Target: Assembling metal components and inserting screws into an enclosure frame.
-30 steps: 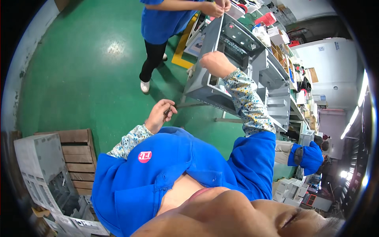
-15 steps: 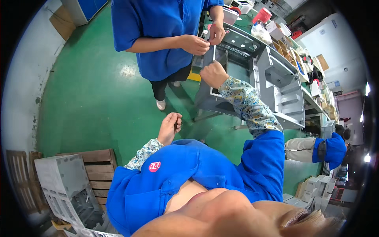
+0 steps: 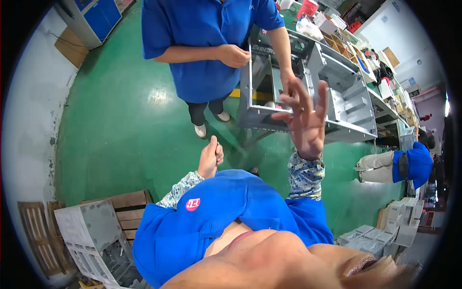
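My right hand (image 3: 308, 127) is raised in front of the grey metal cabinet frame (image 3: 353, 130), palm showing and fingers spread, slightly blurred, with nothing in it. It overlaps the frame's near edge in the picture; whether it touches cannot be told. My left hand (image 3: 210, 159) is held before my body with the fingers curled and the thumb on top. Anything inside its grip is hidden. Across from me a co-worker in a blue shirt (image 3: 202, 29) has one closed hand (image 3: 235, 56) at the frame's left rim. The co-worker's other hand reaches over the frame, partly behind my fingers.
A long bench with boxes and wooden trays (image 3: 339, 45) runs behind the frame. Grey metal housings (image 3: 89, 226) and wooden pallets (image 3: 127, 207) stand at lower left. Light grey boxes (image 3: 404, 216) are stacked at lower right, near another person (image 3: 411, 164). The floor (image 3: 115, 125) is green.
My right hand has opened from a fist and drawn back to the right, away from the frame's left rim. The co-worker's hands have parted, one moving over the frame. My left hand stays curled.
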A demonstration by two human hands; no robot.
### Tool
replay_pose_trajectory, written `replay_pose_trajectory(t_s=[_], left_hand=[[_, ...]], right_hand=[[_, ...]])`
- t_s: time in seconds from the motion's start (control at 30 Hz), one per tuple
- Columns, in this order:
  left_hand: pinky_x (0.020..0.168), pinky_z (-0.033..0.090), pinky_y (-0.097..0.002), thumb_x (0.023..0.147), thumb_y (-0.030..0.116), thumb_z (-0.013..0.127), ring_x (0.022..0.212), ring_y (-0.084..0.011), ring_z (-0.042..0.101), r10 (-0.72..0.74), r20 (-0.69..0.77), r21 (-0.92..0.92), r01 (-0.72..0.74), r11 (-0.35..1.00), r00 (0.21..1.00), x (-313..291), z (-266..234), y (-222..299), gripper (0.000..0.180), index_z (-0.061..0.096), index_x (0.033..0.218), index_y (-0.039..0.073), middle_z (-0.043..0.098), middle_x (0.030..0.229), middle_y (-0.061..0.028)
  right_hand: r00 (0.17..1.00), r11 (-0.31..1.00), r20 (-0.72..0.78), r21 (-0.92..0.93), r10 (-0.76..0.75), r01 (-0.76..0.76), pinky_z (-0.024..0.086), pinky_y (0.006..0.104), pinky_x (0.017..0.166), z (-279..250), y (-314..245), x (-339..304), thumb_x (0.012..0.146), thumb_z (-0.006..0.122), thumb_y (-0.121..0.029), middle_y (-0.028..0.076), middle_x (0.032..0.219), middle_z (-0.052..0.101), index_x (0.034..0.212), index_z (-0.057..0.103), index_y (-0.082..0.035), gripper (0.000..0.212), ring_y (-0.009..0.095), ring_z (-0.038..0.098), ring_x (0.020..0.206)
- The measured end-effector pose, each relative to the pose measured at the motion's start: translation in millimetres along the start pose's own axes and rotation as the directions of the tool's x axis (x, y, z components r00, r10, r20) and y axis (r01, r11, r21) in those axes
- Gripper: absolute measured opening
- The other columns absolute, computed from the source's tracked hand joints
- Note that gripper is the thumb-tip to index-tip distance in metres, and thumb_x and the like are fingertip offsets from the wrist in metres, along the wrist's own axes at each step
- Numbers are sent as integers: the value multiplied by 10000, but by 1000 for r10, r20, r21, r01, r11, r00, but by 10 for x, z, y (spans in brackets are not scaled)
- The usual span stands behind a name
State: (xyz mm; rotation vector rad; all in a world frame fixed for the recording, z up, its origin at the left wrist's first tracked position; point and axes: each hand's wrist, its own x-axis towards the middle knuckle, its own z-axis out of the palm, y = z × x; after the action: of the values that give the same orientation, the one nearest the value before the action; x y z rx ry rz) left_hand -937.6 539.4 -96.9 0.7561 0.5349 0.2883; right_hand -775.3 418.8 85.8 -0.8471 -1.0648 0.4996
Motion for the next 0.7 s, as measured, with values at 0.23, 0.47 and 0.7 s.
replay_pose_trajectory(t_s=[0.23, 0.47, 0.7], left_hand=[[380, 207, -217, 911, 493, 363, 404, -70, 256, -96, 58, 108, 90, 990, 994, 25, 164, -180, 509, 324, 557, 129, 285, 489, 32], [381, 191, -219, 895, 524, 374, 401, -72, 249, -123, 174, 179, 91, 980, 977, -64, 335, -220, 517, 358, 566, 126, 301, 494, 35], [380, 197, -221, 895, 515, 388, 400, -73, 269, -116, 118, 167, 95, 981, 986, -164, 339, -250, 508, 364, 568, 126, 313, 491, 29]], right_hand=[[914, 714, -214, -572, 344, -403, 453, 238, 714, -68, 573, -922, 796, 584, -26, 45, 968, 585, 1122, 534, -24, 330, 107, 556, 849], [895, 658, -185, -621, 405, -426, 474, 274, 755, 135, 613, -1195, 797, 605, -44, 92, 957, 620, 1113, 538, -14, 323, 158, 607, 865], [890, 591, -65, -725, 452, -353, 465, 307, 778, 96, 549, -1217, 776, 638, -92, 103, 940, 601, 1119, 538, -33, 361, 200, 595, 856]])
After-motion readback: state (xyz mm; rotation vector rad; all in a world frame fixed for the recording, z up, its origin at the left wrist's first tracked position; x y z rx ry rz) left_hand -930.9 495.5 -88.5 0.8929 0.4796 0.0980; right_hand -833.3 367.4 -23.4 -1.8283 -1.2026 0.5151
